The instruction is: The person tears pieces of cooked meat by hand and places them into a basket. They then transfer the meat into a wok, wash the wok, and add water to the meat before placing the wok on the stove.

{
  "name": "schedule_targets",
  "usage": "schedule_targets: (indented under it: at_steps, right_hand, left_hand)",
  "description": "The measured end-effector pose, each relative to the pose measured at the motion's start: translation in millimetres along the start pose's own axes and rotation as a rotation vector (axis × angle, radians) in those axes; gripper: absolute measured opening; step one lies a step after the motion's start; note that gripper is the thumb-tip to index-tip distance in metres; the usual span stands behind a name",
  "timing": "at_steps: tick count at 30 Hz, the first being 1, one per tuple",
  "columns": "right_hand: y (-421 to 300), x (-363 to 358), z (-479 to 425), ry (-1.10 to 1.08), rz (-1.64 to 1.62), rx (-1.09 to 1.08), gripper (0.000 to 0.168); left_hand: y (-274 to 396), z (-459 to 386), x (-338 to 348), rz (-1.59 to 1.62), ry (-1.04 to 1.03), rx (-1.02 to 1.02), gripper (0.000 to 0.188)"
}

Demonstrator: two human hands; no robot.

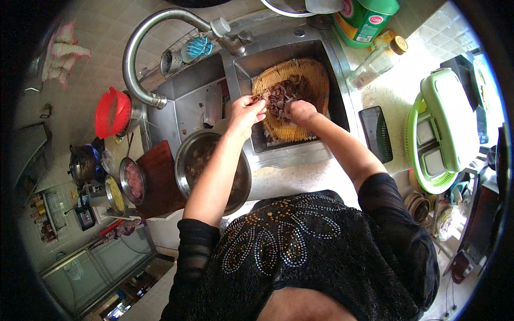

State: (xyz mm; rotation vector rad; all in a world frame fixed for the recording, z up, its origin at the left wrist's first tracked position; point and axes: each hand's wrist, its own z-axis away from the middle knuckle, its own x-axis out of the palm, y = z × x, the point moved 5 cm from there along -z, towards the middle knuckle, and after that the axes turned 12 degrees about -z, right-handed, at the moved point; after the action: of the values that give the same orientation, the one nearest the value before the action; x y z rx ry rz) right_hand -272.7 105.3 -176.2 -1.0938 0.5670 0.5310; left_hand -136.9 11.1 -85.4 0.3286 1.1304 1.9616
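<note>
A woven bamboo basket (277,76) sits in the right basin (245,66) of a stainless steel double sink, holding a heap of dark reddish-brown food pieces (281,94) whose kind I cannot make out. My left hand (248,114) is over the basket's left rim, thumb and fingers pinching a small brown piece (257,97). On the right side of the heap, my right hand (302,113) reaches down with its fingertips hidden among the pieces, so its grip does not show. Under my left forearm stands a wide metal bowl (188,150) with brownish contents.
A curved faucet (132,52) arches over the left basin (180,116). Left are a brown board (160,180), a bowl of pink minced meat (134,180) and a pot (82,164) over a blue flame. Right are a phone (375,132), a glass bottle (375,64) and a green dish rack (411,132).
</note>
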Motion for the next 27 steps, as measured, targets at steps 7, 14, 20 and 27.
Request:
schedule_targets:
  at_steps: [7,14,20,27]
  right_hand:
    - [-37,-80,35,-0.056,-1.217,-0.19,0.015]
    - [-49,-119,51,0.085,-1.669,-0.188,0.017]
    - [-71,-127,50,0.036,-1.163,-0.302,0.028]
    - [-68,-139,48,0.417,-0.599,-0.245,0.027]
  left_hand:
    - [39,-6,41,0.035,-0.245,0.128,0.021]
    - [76,7,53,0.319,-0.614,0.24,0.013]
    - [70,-8,39,-0.335,-0.149,0.468,0.014]
    - [86,-6,34,-0.782,0.139,0.499,0.011]
